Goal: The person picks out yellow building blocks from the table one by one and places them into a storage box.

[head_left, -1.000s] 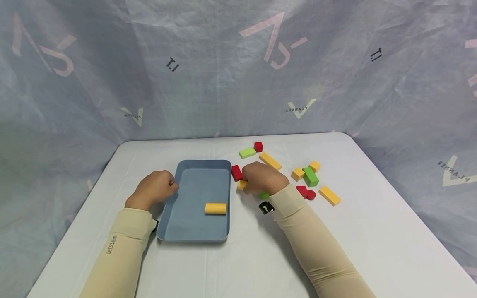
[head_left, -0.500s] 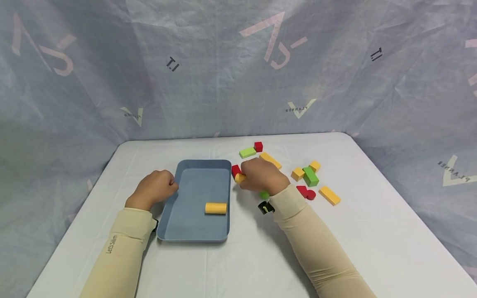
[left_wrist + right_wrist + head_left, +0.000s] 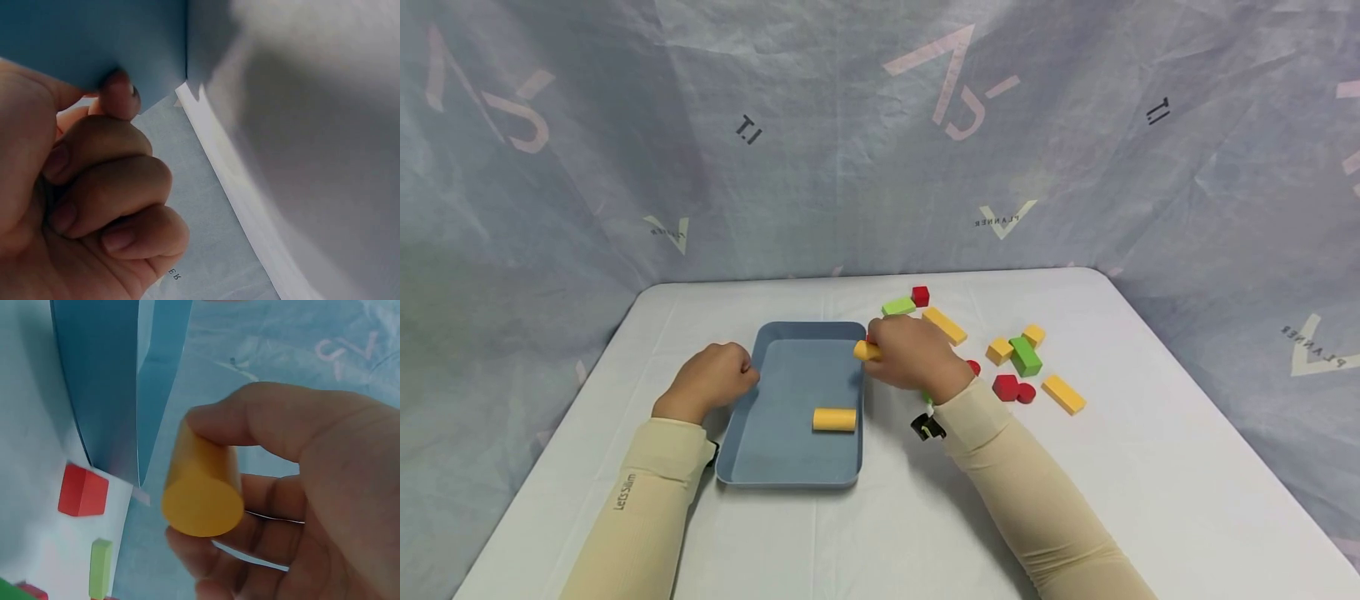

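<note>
Taking the tray's middle as the clock centre and the far side of the counter (image 3: 775, 542) as twelve, the right hand (image 3: 917, 354) is reaching in from two o'clock and pinching a yellow cylinder (image 3: 867, 351) between thumb and fingers. In the head view the cylinder is overlapping the two o'clock rim of the blue-grey tray (image 3: 790, 367); the right wrist view is showing one round end facing the camera. The left hand (image 3: 715, 379) is sitting between nine and ten o'clock, its fingers curling in and gripping the tray's wall. A second yellow cylinder (image 3: 834, 420) is lying on its side in the tray, between three and four o'clock.

Now taking the right hand as the centre, a light green block (image 3: 898, 306) is lying at eleven, just beside a red cube (image 3: 921, 296) at twelve. A long yellow block (image 3: 944, 325) is lying between one and two. Around three, two yellow cubes (image 3: 999, 350) are flanking a green block (image 3: 1025, 356). Toward four, a red block (image 3: 1006, 387) and a red disc (image 3: 1026, 392) are lying side by side, with a yellow rectangular block (image 3: 1063, 394) farther out.
</note>
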Action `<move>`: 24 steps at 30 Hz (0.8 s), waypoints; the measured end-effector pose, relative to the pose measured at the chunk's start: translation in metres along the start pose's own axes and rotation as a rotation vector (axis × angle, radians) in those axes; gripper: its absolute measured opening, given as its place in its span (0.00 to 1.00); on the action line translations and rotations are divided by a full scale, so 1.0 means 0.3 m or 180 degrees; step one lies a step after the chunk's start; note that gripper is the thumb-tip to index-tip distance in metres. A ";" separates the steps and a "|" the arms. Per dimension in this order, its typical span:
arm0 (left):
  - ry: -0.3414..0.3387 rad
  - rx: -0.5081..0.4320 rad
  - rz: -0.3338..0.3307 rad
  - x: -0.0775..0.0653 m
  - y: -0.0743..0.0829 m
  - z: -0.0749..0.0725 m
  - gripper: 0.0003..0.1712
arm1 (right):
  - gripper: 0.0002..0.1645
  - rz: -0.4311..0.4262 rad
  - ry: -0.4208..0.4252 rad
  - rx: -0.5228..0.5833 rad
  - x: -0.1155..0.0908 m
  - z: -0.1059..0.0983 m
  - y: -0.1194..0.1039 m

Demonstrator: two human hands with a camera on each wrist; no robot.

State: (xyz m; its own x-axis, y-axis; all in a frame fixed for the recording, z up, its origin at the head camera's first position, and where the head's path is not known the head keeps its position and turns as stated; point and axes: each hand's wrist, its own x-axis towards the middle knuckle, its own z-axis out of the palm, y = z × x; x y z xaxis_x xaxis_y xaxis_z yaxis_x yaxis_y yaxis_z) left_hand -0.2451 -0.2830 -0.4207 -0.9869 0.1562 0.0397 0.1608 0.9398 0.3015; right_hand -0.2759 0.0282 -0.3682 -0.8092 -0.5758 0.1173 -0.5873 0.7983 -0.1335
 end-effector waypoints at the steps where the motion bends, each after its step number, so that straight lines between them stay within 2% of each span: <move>1: -0.0002 -0.0005 0.0002 0.000 0.000 0.000 0.24 | 0.10 -0.0034 0.0046 -0.0003 0.000 0.004 -0.006; 8: -0.0011 -0.0002 0.0000 -0.002 0.000 0.000 0.24 | 0.12 -0.0252 0.0254 0.0045 0.003 0.023 -0.038; 18: -0.0008 -0.0009 -0.0004 0.004 -0.004 0.007 0.24 | 0.14 -0.0219 0.0527 0.0048 0.003 0.034 -0.053; 24: -0.0004 -0.0013 -0.0038 0.001 -0.002 0.003 0.25 | 0.18 -0.0340 0.0581 0.0135 0.007 0.055 -0.080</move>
State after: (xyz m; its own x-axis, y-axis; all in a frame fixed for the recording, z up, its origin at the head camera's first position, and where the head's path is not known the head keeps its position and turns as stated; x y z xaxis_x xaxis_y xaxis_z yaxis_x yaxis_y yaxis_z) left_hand -0.2454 -0.2834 -0.4219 -0.9888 0.1452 0.0350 0.1490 0.9403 0.3059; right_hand -0.2637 0.0049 -0.3810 -0.7280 -0.6121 0.3088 -0.6729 0.7240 -0.1516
